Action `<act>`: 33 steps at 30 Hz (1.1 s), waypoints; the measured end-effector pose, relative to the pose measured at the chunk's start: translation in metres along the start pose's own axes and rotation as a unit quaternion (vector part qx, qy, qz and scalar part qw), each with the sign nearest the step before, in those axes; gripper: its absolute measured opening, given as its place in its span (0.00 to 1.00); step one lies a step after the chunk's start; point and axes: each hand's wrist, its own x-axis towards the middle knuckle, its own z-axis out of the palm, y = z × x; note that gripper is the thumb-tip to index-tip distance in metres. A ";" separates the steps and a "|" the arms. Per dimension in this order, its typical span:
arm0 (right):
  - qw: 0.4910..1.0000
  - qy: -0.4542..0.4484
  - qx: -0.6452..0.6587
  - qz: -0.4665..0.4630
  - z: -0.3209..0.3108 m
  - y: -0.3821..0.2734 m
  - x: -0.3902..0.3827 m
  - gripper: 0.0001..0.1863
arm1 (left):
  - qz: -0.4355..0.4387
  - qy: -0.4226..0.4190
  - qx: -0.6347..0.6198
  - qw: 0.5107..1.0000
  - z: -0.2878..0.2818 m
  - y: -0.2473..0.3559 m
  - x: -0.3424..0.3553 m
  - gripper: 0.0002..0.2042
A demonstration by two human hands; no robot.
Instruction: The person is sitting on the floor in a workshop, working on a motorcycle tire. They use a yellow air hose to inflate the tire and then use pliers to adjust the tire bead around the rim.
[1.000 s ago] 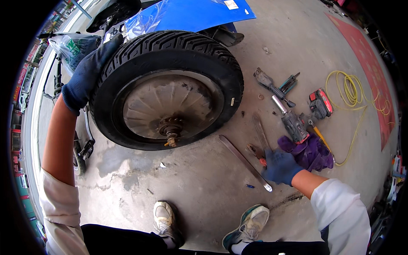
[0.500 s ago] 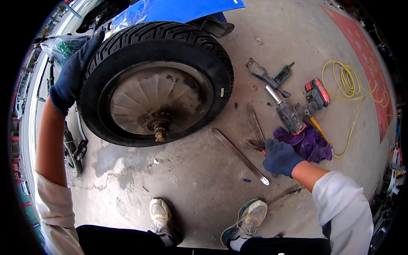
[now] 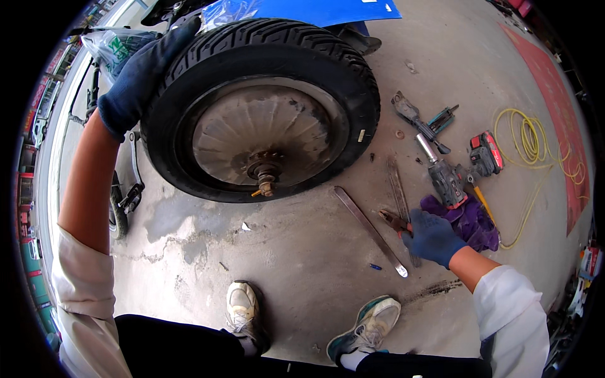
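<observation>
A wheel with a black treaded tyre (image 3: 265, 57) and a dirty metal hub (image 3: 261, 123) stands tilted, its threaded axle end facing me. My gloved left hand (image 3: 142, 75) grips the tyre at its upper left, fingers reaching over the tread. Low over the floor at right, my gloved right hand (image 3: 432, 238) is closed round the red handles of a pair of pliers (image 3: 394, 220); their jaws point left toward the wheel. A flat metal tyre lever (image 3: 370, 231) lies left of the pliers, and another lever (image 3: 397, 183) lies partly behind them.
Beyond my right hand are a purple cloth (image 3: 479, 223), a cordless impact wrench (image 3: 446, 179), a battery pack (image 3: 485, 154), a yellow-handled tool (image 3: 483, 203) and a coiled yellow hose (image 3: 529, 142). A blue panel (image 3: 328, 11) is behind the wheel. My shoes (image 3: 242, 309) stand in front.
The whole scene has shifted right in view. The pliers show more clearly, lifted slightly in my right hand. My left hand keeps its place on the tyre.
</observation>
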 end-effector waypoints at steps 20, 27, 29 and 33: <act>0.970 -0.088 0.217 -0.060 -0.215 -0.160 0.019 0.09 | -0.093 -0.267 -0.265 0.922 -0.026 0.224 -0.114 0.14; 0.982 0.097 0.024 -0.163 -0.228 -0.174 -0.036 0.06 | -0.023 -0.340 -0.312 0.887 -0.019 0.198 -0.063 0.17; 0.987 -0.027 0.120 -0.107 -0.184 -0.170 -0.051 0.14 | -0.046 -0.335 -0.334 0.880 -0.026 0.178 -0.053 0.19; 0.960 0.102 0.260 0.007 -0.188 -0.163 -0.003 0.13 | -0.346 0.095 -0.369 0.857 -0.028 0.119 -0.044 0.14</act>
